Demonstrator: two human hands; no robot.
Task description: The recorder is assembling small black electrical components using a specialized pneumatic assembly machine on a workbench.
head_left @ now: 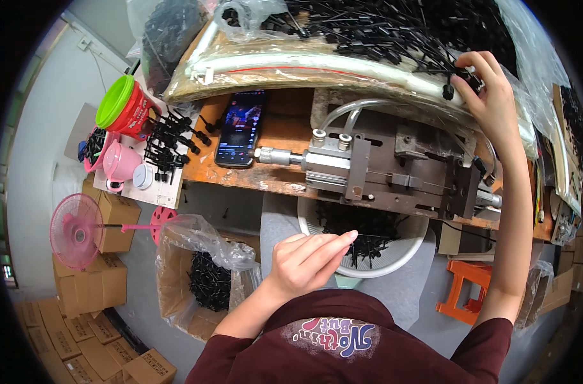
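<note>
My right hand [489,96] reaches up to the far right and pinches a small black plastic part [449,91] at the edge of a big clear bag of black parts [368,32]. My left hand [307,259] hovers low over my lap, fingers loosely together and pointing right, holding nothing that I can see. Just beyond it stands a white round basket [368,265] with several black parts in it. A metal press fixture with a pneumatic cylinder [381,173] sits on the orange workbench [285,137] between my hands.
A smartphone [240,128] with a lit screen lies on the bench. Left of it are loose black parts [170,144], a red cup with green lid [128,105] and a pink mug [122,163]. Below stand a bagged carton of parts [205,278], a pink fan [77,230], cartons and an orange stool [461,291].
</note>
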